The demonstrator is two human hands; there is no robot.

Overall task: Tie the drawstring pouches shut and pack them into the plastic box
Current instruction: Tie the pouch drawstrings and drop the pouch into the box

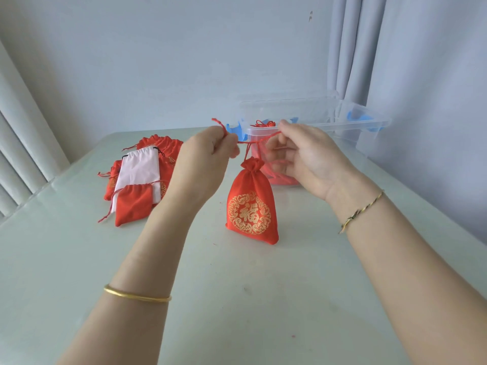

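A red pouch with a gold emblem (251,206) hangs by its red drawstring (246,151) with its bottom touching the table; its neck is gathered tight. My left hand (208,159) pinches one cord end, my right hand (303,154) pinches the other, and the cord runs taut between them. Behind my right hand stands the clear plastic box (355,125) with blue latches, holding red pouches (263,125). A pile of loose pouches lies to the left: a small plain red pouch (133,204) in front, a white pouch (139,169), and more red pouches (160,143) behind.
The pale green table (237,299) reaches the wall at the back. A grey curtain (395,48) hangs at the right behind the box. The box's clear lid (284,97) stands against the wall. A radiator-like ribbed panel (18,143) is at the left.
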